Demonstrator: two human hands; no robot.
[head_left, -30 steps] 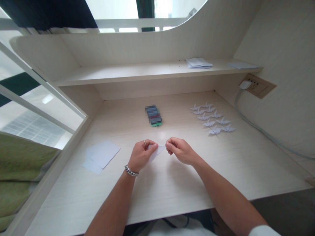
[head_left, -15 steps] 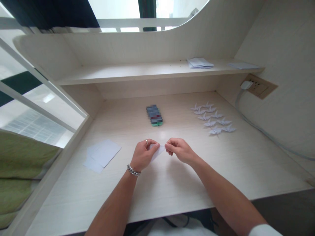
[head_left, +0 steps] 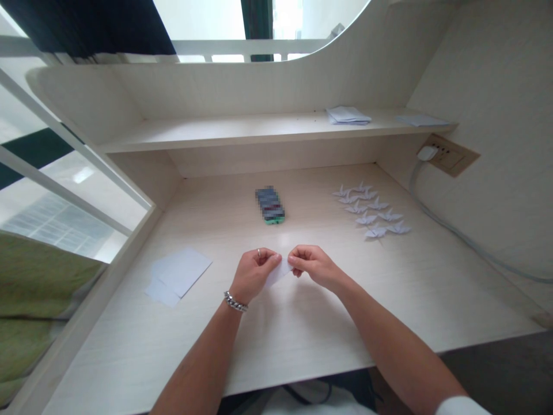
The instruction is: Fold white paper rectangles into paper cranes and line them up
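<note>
A small folded piece of white paper (head_left: 279, 273) is held just above the desk, in the middle of the head view. My left hand (head_left: 256, 273), with a ring and a chain bracelet, pinches its left part between thumb and fingers. At the paper's right corner my right hand (head_left: 314, 263) is closed in a pinch. The fingers hide part of the folds. Several white paper cranes (head_left: 366, 219) stand in rows on the desk to the right. Flat white paper sheets (head_left: 184, 271) lie overlapping, left of my left hand.
Beyond my hands lies a phone-like object (head_left: 270, 204), blurred out, with a green edge. The shelf (head_left: 216, 129) at the back holds a paper stack (head_left: 348, 115). A white cable (head_left: 466, 235) runs from the wall socket (head_left: 451, 155) down the right side.
My right hand has shifted slightly left, closer to my left hand, and now grips the paper's corner. A bit more of the paper shows. The view has tilted a little.
</note>
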